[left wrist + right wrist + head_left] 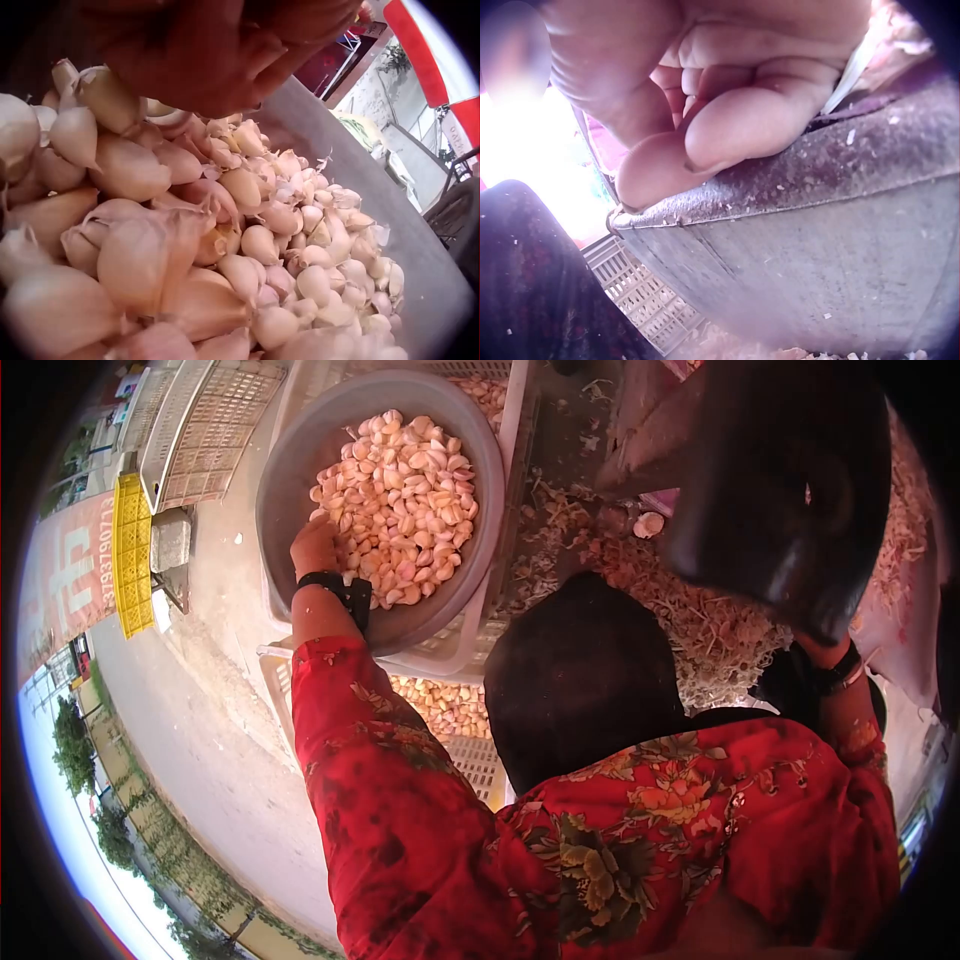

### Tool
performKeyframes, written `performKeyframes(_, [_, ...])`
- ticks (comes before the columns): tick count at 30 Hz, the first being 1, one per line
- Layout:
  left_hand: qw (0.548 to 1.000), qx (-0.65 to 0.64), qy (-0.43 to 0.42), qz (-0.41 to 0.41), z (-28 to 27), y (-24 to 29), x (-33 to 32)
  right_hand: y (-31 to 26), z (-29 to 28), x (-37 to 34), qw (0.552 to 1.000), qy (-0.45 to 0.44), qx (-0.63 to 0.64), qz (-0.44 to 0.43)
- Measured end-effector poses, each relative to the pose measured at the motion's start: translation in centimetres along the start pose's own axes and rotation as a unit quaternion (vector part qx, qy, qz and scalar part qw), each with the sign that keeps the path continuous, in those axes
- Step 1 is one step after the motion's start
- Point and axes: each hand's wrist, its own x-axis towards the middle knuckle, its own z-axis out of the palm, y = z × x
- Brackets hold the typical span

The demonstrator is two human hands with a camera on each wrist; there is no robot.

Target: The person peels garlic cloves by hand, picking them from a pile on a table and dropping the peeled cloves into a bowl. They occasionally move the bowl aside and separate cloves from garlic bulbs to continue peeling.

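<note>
Garlic cloves (410, 500) lie heaped beneath and beyond the fingers of the left hand (316, 547), in a grey basin (285, 480) whose sloping wall presumably stops them spilling; its arm (325, 610) stretches forward, the hand dipped to the cloves; whether it grips any, I cannot tell; the right hand (731, 105) has curled fingers with a dusty grey rim (832, 165) just below them; what they hold, if anything, is hidden.
</note>
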Motion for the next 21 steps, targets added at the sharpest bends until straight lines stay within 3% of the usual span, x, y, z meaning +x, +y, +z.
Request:
performKeyframes(3, [0.978, 0.180, -0.046, 0.094, 1.1, -0.7, 1.6, 0.3, -0.2, 0.0, 0.999, -0.023, -0.011, 0.019])
performKeyframes(4, [0.984, 0.135, -0.035, 0.109, 2.0, -1.0, 1.4, 0.2, -0.2, 0.0, 0.999, -0.021, -0.010, 0.023])
performKeyframes(9, [0.958, 0.262, -0.099, 0.059, 1.2, -0.3, 2.0, 0.7, -0.2, -0.1, 1.000, -0.014, 0.001, 0.016])
performKeyframes(10, [0.950, 0.287, -0.111, 0.048, 1.1, -0.2, 1.9, 0.8, -0.2, 0.0, 1.000, -0.012, -0.020, -0.019])
performKeyframes(11, [0.973, 0.201, -0.110, 0.008, 1.0, -0.2, 1.5, 0.8, -0.3, 0.1, 0.998, -0.010, -0.042, -0.055])
performKeyframes(13, [0.992, 0.024, -0.104, -0.072, 1.2, 0.1, -0.6, 1.0, -0.1, -0.1, 0.999, 0.005, -0.015, -0.047])
performKeyframes(16, [0.983, -0.097, -0.134, -0.074, 1.2, 0.9, -3.1, 1.5, -0.1, -0.1, 1.000, 0.004, -0.017, -0.015])
performKeyframes(19, [0.904, -0.296, -0.304, -0.053, -1.2, -0.1, -2.8, 1.9, -0.2, -0.1, 0.999, -0.003, -0.034, -0.019])
performKeyframes(21, [0.889, -0.319, -0.328, -0.028, -2.5, -0.6, -2.6, 1.8, -0.4, -0.1, 0.998, -0.001, -0.053, -0.038])
